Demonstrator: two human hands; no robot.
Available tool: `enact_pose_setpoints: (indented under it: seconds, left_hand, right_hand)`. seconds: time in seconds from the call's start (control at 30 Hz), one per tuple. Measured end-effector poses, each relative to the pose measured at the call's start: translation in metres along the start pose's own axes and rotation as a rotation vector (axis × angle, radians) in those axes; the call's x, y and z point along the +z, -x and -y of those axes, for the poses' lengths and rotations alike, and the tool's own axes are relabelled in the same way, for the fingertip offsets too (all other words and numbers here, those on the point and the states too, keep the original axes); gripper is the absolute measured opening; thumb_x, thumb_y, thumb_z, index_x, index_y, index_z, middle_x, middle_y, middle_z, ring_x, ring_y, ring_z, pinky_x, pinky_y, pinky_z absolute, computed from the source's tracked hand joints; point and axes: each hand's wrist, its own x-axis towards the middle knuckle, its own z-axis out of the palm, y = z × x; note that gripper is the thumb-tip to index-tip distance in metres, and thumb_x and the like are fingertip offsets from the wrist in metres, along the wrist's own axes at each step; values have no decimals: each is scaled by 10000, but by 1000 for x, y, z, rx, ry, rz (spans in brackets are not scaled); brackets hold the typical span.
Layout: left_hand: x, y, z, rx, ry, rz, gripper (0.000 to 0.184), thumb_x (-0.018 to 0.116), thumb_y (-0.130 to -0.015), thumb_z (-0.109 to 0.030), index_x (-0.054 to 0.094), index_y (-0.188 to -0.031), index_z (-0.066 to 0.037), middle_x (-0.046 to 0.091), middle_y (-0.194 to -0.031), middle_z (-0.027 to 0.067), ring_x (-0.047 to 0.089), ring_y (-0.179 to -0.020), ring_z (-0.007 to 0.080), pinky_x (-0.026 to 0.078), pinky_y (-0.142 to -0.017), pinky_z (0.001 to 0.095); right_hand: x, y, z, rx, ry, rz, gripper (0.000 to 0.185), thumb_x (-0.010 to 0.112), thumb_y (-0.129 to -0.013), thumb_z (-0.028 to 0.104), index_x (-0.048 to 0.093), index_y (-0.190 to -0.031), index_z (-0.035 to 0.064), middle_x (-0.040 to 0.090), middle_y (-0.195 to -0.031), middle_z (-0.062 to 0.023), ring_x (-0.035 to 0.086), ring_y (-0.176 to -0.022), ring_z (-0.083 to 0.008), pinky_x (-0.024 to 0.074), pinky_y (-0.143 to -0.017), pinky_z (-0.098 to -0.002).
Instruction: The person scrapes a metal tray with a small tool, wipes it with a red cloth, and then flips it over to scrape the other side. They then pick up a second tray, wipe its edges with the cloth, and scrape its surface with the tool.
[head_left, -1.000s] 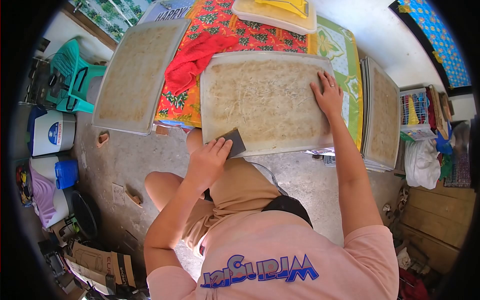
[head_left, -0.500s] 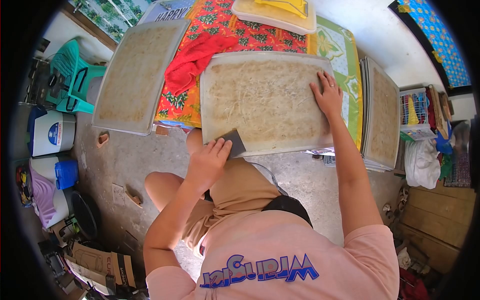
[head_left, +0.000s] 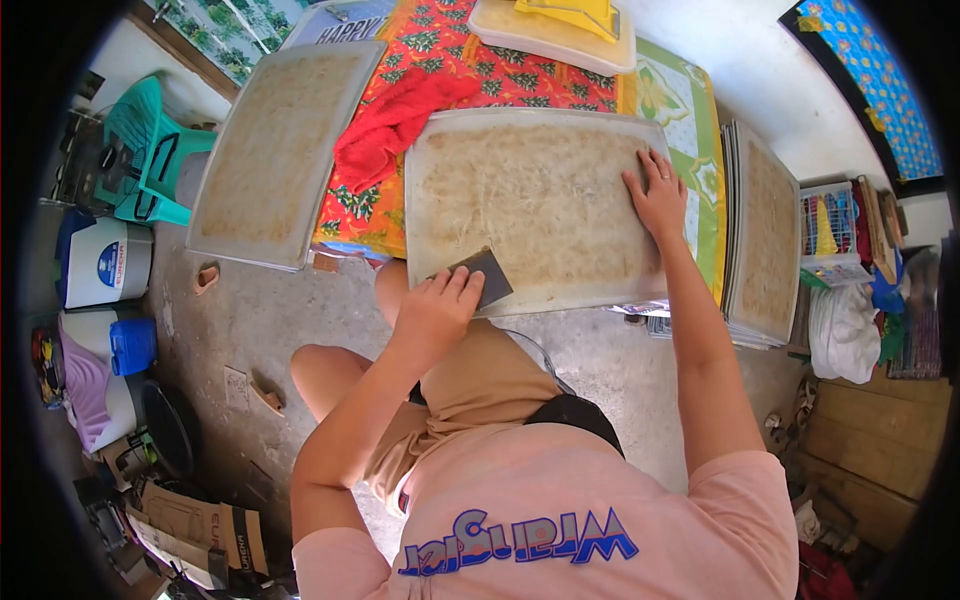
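In front of me a large rectangular sheet point(head_left: 540, 190), mottled tan with a pale translucent border, lies at the near edge of the covered table. My left hand point(head_left: 437, 312) grips a dark grey flat rectangular piece point(head_left: 492, 280), pressed against the sheet's near-left part; its exact kind I cannot tell. Spread over the sheet's right edge is my right hand point(head_left: 660, 195), fingers apart and flat, holding nothing. A crumpled red cloth point(head_left: 395, 130) touches the sheet's far-left corner. Faint pale wrinkles show across the sheet's middle.
Similar sheets lie to the left point(head_left: 285, 150) and stand stacked on the right point(head_left: 765, 230). At the back is a white tub point(head_left: 550, 45) with a yellow object point(head_left: 575, 15) on it. A green chair point(head_left: 150, 150) and boxes line the left.
My left hand has slid the dark piece a little to the right along the sheet's near side. My right hand stays at the right edge. Pale streaks on the sheet look fainter.
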Motion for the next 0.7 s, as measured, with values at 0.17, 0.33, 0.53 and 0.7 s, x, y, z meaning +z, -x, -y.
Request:
enact_pose_setpoints:
  seconds: [0.17, 0.33, 0.53, 0.7]
  left_hand:
    - [4, -22, 16, -94, 12, -7, 426, 585, -796, -105, 605, -1213, -18, 689, -1134, 144, 665, -1011, 291, 545, -815, 362]
    - [5, -27, 8, -27, -33, -12, 389, 582, -788, -40, 645, -1172, -48, 700, -1137, 133, 690, -987, 276, 565, -800, 366]
    - [10, -34, 18, -132, 26, -9, 399, 563, -796, -51, 649, -1185, -72, 702, -1140, 128, 692, -1004, 274, 566, -794, 361]
    - [7, -31, 18, -104, -12, -51, 391, 576, -790, -51, 653, -1172, -65, 703, -1127, 134, 695, -989, 280, 572, -781, 357]
  right_hand:
    - [-1, 3, 1, 3, -22, 2, 592, 515, -926, 577, 499, -1428, 263, 415, -1533, -21, 328, -1439, -226, 206, -1164, -511]
    - [-2, 2, 1, 2, -20, -4, 591, 515, -927, 572, 504, -1424, 252, 424, -1526, -26, 330, -1437, -230, 206, -1162, -514]
    - [-1, 2, 0, -7, -15, -15, 591, 523, -923, 573, 507, -1421, 254, 434, -1520, -31, 341, -1430, -231, 209, -1161, -504]
    - [-1, 1, 1, -6, -25, -18, 591, 525, -921, 575, 509, -1419, 257, 435, -1520, -30, 341, -1431, -230, 211, -1161, -504]
